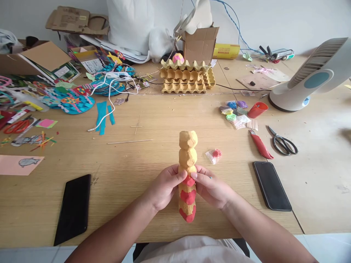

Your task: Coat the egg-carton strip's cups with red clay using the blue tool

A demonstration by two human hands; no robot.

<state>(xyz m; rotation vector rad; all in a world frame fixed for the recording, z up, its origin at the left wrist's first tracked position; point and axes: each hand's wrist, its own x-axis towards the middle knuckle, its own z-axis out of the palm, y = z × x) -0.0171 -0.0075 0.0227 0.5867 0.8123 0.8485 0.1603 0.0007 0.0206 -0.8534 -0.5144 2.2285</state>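
Observation:
Between my two hands is a strip of egg carton (188,157), a row of several yellowish bumps running away from me. Red clay (188,197) covers parts of the bumps nearest my body. My left hand (166,186) grips the strip's left side, its thumb pressed on top beside a red patch. From the right side my right hand (211,186) holds it, thumb also at that red patch; most fingers are hidden underneath. A small clear bag with red clay (214,156) lies on the table to the right of the strip.
Right: a red-handled knife (260,144), black scissors (281,141), a phone (272,186), a red cup (257,109) and clay packets (233,111). Left: a black tablet or phone (73,208) and blue paper strips (102,117). Behind: stacked egg cartons (184,87) and a fan (309,78).

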